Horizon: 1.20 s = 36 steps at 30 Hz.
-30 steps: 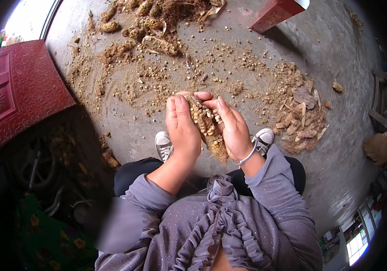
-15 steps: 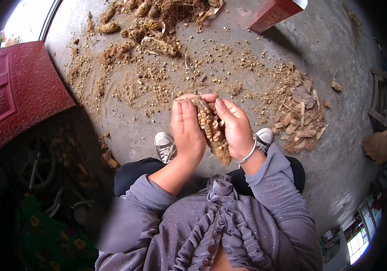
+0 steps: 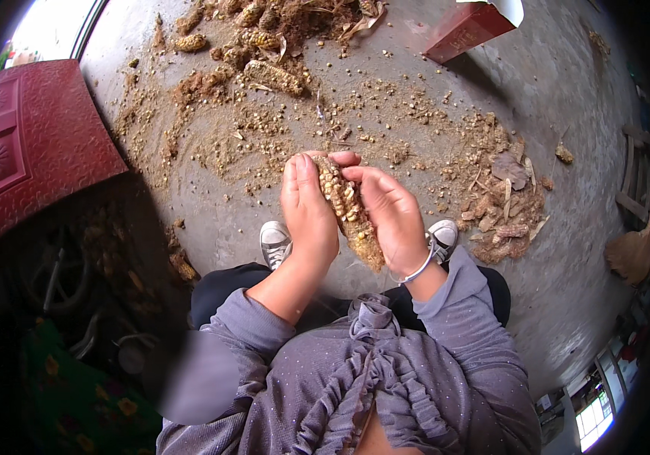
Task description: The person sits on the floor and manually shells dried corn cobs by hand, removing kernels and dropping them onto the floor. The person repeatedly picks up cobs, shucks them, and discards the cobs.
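A partly shelled corn cob slants between my hands, its upper part still carrying yellowish kernels and its lower end bare and brownish. Along its left side my left hand is closed on it, fingers together near the top. My right hand, a pale bangle on its wrist, lies along the other side with curled fingers touching the cob's upper part. A gap shows between the right palm and the bare end. Fingertips behind the cob are partly hidden.
Loose kernels and chaff cover the concrete floor ahead. Several corn cobs lie at the far left, and a husk-and-cob heap at the right. A red box stands far right; a red panel is at left. My shoes are below.
My right hand has loosened, its thumb shifting up and its palm parting from the cob's lower end. The cob and my left hand have moved slightly left.
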Each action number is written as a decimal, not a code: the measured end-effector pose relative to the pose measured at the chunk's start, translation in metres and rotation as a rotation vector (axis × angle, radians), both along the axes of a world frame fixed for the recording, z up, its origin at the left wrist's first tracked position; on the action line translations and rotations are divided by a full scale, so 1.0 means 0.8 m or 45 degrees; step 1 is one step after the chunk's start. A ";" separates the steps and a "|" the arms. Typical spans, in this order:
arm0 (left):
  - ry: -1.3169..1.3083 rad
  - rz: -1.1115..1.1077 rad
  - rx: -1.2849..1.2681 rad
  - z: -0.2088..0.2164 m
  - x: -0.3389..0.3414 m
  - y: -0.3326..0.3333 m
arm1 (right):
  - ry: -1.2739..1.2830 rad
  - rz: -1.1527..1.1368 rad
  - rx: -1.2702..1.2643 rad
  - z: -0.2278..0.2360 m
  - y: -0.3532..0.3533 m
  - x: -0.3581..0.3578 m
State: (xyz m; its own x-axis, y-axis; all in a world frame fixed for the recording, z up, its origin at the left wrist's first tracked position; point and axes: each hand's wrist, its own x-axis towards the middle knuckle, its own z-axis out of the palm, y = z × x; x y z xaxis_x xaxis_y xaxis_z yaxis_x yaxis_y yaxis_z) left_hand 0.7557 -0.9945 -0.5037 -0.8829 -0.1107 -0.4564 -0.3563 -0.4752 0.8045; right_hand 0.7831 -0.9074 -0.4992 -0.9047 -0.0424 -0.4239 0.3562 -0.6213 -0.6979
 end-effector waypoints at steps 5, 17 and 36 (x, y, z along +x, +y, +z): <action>0.028 -0.033 -0.072 -0.003 0.009 0.005 | 0.000 -0.034 0.124 -0.021 -0.004 0.002; -0.226 0.049 0.269 0.023 -0.010 -0.022 | -0.281 -0.263 -0.581 -0.029 0.069 -0.027; -0.146 -0.004 0.482 0.023 -0.047 -0.013 | 0.238 -0.013 0.325 0.094 0.141 -0.110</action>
State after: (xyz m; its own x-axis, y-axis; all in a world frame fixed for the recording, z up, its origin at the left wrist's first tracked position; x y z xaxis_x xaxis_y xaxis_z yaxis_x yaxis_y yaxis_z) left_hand 0.7185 -1.0050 -0.4853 -0.8238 0.0871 -0.5601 -0.4355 -0.7296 0.5272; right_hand 0.6953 -0.7948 -0.4239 -0.9679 0.0532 -0.2458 0.2016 -0.4204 -0.8846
